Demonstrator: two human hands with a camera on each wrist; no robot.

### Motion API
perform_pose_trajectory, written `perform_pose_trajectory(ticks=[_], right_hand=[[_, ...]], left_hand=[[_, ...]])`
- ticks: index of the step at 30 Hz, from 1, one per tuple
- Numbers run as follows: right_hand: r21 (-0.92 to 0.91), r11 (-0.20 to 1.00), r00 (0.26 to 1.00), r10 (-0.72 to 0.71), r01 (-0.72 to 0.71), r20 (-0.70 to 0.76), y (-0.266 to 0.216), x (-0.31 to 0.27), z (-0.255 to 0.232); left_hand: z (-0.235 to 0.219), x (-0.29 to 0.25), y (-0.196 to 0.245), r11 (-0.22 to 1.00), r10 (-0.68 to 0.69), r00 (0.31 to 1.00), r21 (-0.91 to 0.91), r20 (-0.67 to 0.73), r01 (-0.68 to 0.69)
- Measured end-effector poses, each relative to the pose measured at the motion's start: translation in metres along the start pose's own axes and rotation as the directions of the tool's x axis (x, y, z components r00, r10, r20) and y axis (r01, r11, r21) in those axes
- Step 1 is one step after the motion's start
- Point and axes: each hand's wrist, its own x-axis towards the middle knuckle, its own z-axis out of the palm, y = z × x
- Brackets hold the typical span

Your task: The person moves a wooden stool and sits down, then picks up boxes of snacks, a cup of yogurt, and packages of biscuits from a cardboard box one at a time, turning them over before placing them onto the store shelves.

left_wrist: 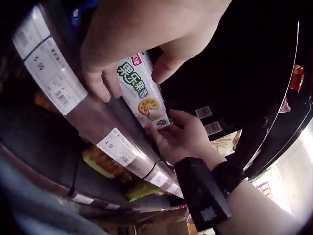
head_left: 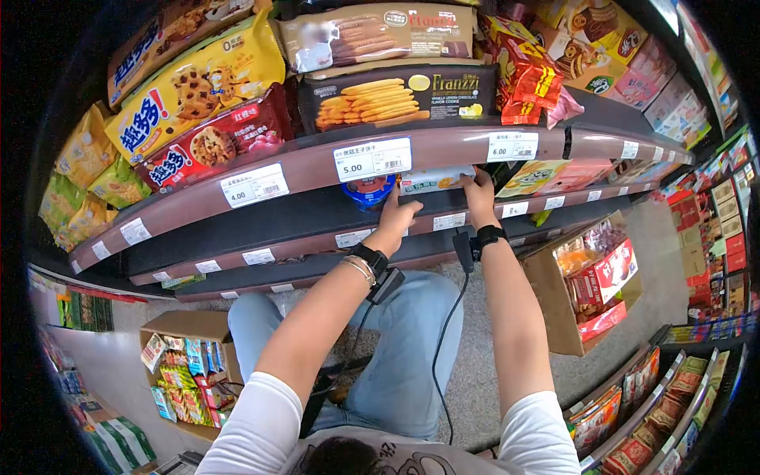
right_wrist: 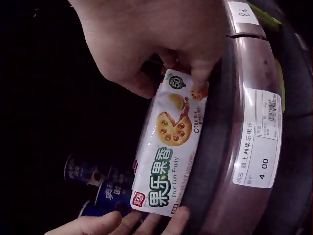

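Note:
A long white biscuit pack with green lettering and pictures of round biscuits (right_wrist: 168, 142) is at the front of a lower shelf, under the overhanging shelf edge. My left hand (head_left: 393, 222) holds one end, with thumb and fingers on opposite sides in the left wrist view. At the other end, my right hand (head_left: 479, 198) pinches the pack between thumb and fingers. Blue tubs (head_left: 370, 192) stand just beside my left hand, further back in the right wrist view. A price label reading 4.00 (right_wrist: 261, 147) is on the shelf edge near the pack.
Above, a brown shelf edge (head_left: 309, 166) overhangs both hands, with cookie bags (head_left: 198, 87) and Franzzi packs (head_left: 404, 95) on top. Cardboard boxes of snacks stand on the floor at left (head_left: 186, 321) and right (head_left: 546, 293). Cables hang from the wrist cameras.

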Motion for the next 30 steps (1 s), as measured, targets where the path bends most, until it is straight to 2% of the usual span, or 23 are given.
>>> perform_pose_trajectory(ticks=[2,4,7,9,10,12,13,15,18,19,22,23,24,26,28,29,30], right_hand=[[0.074,0.997,0.999,0.026,-0.028,0.033,-0.017,-0.001,0.003],[0.073,0.997,0.999,-0.015,0.012,0.045,-0.013,0.006,0.003],[0.075,0.995,0.996,-0.069,0.064,0.064,-0.005,0.010,0.003],[0.096,0.988,0.990,-0.123,0.117,0.065,0.000,0.010,0.003],[0.087,0.992,0.994,-0.095,0.091,0.046,-0.004,0.006,0.003],[0.073,0.996,0.999,-0.043,0.042,0.009,-0.011,-0.004,0.005],[-0.007,0.993,0.992,-0.118,0.118,-0.036,-0.005,-0.004,0.005],[-0.175,0.951,0.956,-0.275,0.255,-0.100,0.005,-0.009,0.006],[-0.222,0.953,0.964,-0.235,0.204,-0.125,-0.049,-0.058,0.017],[-0.062,0.967,0.962,-0.252,0.246,-0.108,-0.051,-0.071,0.022],[-0.081,0.976,0.974,-0.190,0.201,0.127,-0.072,-0.121,0.035],[-0.060,0.971,0.960,-0.216,0.229,0.177,-0.080,-0.141,0.047],[0.087,0.975,0.946,-0.219,0.204,0.240,-0.080,-0.158,0.062],[0.040,0.990,0.905,-0.138,0.133,0.402,-0.113,-0.200,0.087],[0.080,0.991,0.850,-0.133,0.107,0.509,-0.126,-0.235,0.120],[0.180,0.983,0.828,-0.139,0.047,0.543,-0.133,-0.252,0.139],[0.161,0.987,0.799,-0.121,0.031,0.588,-0.140,-0.270,0.156]], left_hand=[[0.002,-0.002,0.003,1.000,0.005,1.000,-0.004,0.014,-0.005],[0.004,-0.002,0.003,1.000,0.024,0.999,0.015,0.038,-0.024],[0.007,-0.002,0.002,0.999,0.048,0.999,-0.012,-0.006,-0.048],[0.003,0.001,0.003,0.998,0.028,0.999,0.051,0.042,-0.030],[-0.001,0.005,-0.002,0.996,0.016,0.998,0.081,0.064,-0.021],[-0.002,0.019,-0.021,0.973,0.096,0.995,0.210,-0.004,-0.093],[-0.002,0.017,-0.022,0.954,0.138,0.990,0.275,-0.035,-0.123],[-0.007,0.002,-0.017,0.963,0.110,0.994,0.245,0.012,-0.110],[-0.018,-0.040,0.009,0.985,0.071,0.995,0.152,0.063,-0.080],[-0.026,-0.055,0.015,0.991,0.058,0.995,0.112,0.076,-0.067],[-0.061,-0.095,0.025,0.991,0.056,0.998,0.125,-0.019,-0.054],[-0.075,-0.107,0.025,0.994,0.093,0.991,0.070,-0.099,-0.086],[-0.093,-0.117,0.025,0.996,0.066,0.991,0.068,-0.118,-0.058],[-0.136,-0.138,0.024,0.998,0.013,0.987,0.062,-0.158,-0.003],[-0.174,-0.168,0.031,0.999,-0.002,0.970,0.034,-0.243,0.011],[-0.195,-0.180,0.031,1.000,0.005,0.959,0.023,-0.282,0.001],[-0.216,-0.193,0.030,1.000,0.011,0.947,0.013,-0.321,-0.007]])
